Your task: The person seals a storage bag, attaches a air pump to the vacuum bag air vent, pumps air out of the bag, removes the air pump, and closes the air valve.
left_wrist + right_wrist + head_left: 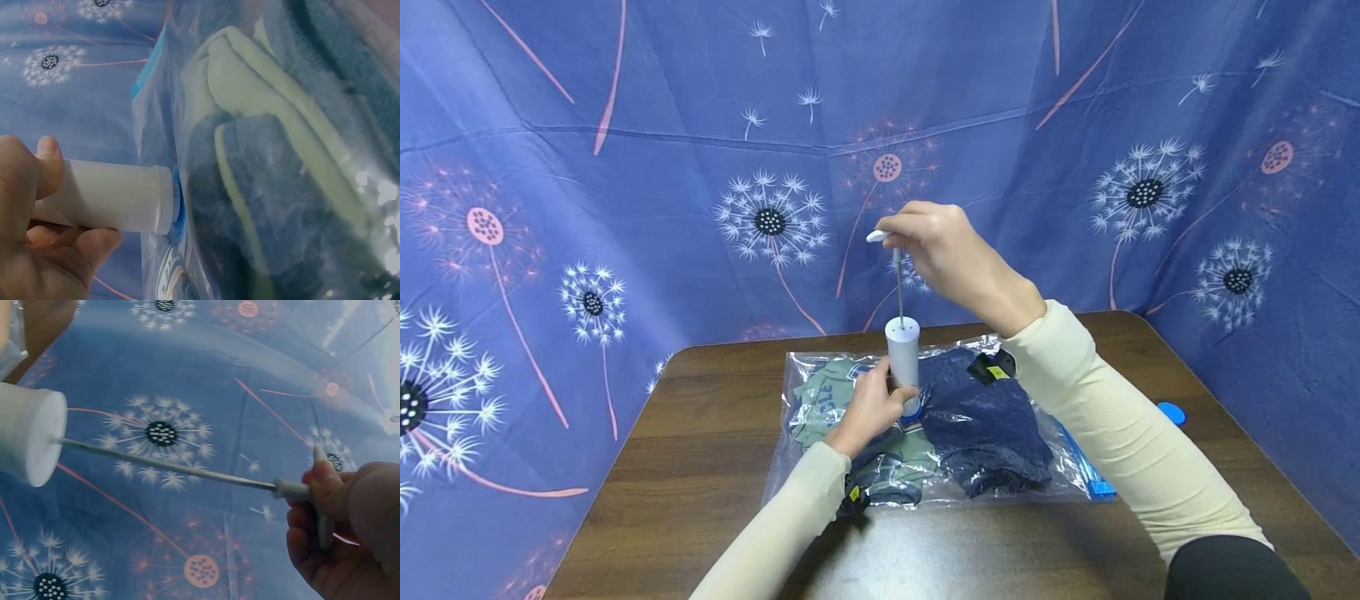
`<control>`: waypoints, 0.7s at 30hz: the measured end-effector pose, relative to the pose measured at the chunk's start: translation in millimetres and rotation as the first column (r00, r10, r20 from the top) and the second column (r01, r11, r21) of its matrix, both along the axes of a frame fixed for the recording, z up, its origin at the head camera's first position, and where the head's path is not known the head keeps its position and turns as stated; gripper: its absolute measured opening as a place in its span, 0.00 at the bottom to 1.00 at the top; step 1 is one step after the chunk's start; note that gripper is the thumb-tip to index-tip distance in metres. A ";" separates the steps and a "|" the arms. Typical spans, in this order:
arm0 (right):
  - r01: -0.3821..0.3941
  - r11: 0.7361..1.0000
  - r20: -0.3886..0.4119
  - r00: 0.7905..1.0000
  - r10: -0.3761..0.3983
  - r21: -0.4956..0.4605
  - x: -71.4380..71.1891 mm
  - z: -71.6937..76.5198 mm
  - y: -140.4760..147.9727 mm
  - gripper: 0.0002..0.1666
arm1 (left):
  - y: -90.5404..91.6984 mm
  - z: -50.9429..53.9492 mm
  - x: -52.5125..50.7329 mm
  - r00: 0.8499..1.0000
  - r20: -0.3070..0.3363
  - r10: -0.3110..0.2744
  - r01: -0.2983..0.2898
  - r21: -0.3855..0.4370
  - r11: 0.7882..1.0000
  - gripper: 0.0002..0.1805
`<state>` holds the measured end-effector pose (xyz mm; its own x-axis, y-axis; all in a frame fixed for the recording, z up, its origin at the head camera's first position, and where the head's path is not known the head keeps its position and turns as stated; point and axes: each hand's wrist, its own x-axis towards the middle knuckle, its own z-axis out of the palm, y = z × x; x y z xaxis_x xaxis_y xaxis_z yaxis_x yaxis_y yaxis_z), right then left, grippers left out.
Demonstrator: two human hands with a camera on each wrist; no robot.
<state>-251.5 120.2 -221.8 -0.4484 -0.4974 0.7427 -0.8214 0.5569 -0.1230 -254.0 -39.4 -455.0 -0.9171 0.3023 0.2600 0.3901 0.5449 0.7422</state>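
Centrally, one clear plastic bag (955, 496) lies on a brown desk (685, 433), its far side close to the desk's back edge. Wood stretches left of the bag, in front of it, and to its right, where one round blue cap (1171, 413) sits. One white hand pump (904, 354) stands upright on the bag, its foot at a blue valve (179, 206). Of two hands, the left hand (874, 402) curls round the pump's barrel; the right hand (942, 246), high above the bag, grips its handle (877, 237), with one long metal rod (902, 292) showing below. Inside the bag are green clothing (820, 396) and navy clothing (981, 425); behind it hangs blue dandelion-print fabric (985, 167).
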 end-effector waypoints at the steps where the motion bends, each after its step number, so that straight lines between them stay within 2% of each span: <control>1: 0.002 1.000 -0.013 1.000 -0.002 -0.012 0.2 0.5 -0.7 0.11 | -0.5 -0.2 0.2 1.000 0.001 0.004 -0.004 -0.003 1.000 0.22; 4: 0.000 1.000 -0.027 1.000 0.000 -0.017 1.2 -2.2 -1.3 0.10 | -1.4 -0.7 0.4 1.000 -0.002 0.003 -0.003 -0.007 1.000 0.22; 7: -0.008 1.000 0.000 1.000 0.008 0.022 -0.4 -12.1 -1.4 0.10 | -1.8 -0.3 -0.1 1.000 -0.006 0.000 0.000 -0.006 1.000 0.22; 13: -0.007 0.992 0.131 0.991 -0.009 0.125 -5.1 -40.5 -1.4 0.09 | -3.1 1.2 -1.0 1.000 0.010 -0.008 0.008 0.000 1.000 0.22; 21: -0.037 0.979 0.287 0.958 -0.023 0.203 -6.4 -70.5 2.0 0.08 | -3.6 0.9 -0.3 1.000 0.010 -0.023 0.023 0.000 1.000 0.24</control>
